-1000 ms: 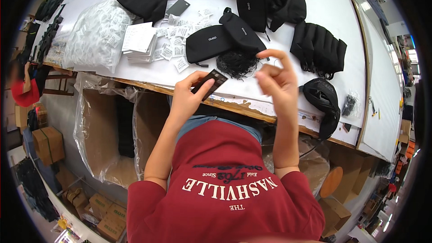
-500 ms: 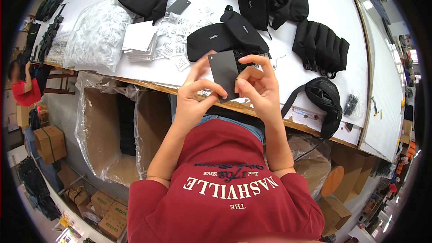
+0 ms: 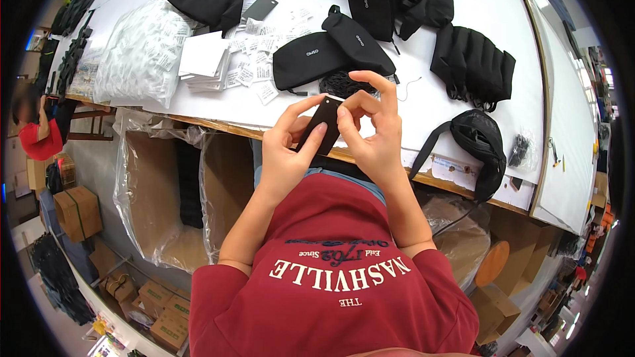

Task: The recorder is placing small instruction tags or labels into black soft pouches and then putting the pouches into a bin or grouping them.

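Note:
Over the table's near edge, my left hand grips a black hang tag between thumb and fingers. A small hole shows near the tag's upper corner. My right hand is closed in a pinch at the tag's upper right edge, its index finger raised; whatever is between those fingertips is too small to make out. Just beyond my hands lies a heap of thin black strings. Behind it rest two black fabric pouches, one partly under the other.
To the left are a bag of white packets, a stack of white cards, scattered white labels and another dark tag. More black pouches and a strapped black bag lie right. A plastic-lined carton stands below the table.
The tag has turned from facing up to a steeper tilt and come slightly nearer my body. My left fingers have shifted up along it, and my right fingertips have moved toward its upper edge.

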### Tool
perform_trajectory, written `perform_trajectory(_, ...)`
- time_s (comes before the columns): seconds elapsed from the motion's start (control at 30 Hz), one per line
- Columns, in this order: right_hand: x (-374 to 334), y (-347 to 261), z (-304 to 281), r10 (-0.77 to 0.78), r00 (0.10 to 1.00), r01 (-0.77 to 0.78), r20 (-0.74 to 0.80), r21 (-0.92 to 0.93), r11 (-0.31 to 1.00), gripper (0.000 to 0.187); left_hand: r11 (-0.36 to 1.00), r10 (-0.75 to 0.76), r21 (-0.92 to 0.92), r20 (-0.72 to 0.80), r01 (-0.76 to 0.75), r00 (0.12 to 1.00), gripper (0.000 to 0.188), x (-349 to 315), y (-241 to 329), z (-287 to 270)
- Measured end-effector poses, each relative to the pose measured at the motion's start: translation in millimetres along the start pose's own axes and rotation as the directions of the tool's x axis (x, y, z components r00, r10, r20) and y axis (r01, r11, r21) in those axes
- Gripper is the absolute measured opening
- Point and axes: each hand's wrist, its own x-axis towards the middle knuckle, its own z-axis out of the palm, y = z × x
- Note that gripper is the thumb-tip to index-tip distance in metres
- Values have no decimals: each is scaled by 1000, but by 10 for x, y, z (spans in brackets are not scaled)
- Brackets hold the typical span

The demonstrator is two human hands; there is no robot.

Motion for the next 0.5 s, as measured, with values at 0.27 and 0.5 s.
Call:
perform_trajectory(0.27, 17, 11, 0, 40, 999, -37, 36, -69, 997, 40, 906, 195, 373, 54, -201, 979, 41, 29, 8, 39)
perform_trajectory(0.5, -42, 114, -69, 363, 922, -376, 130, 92, 922, 17, 826, 250, 496, 105, -268, 963, 43, -21, 11, 2)
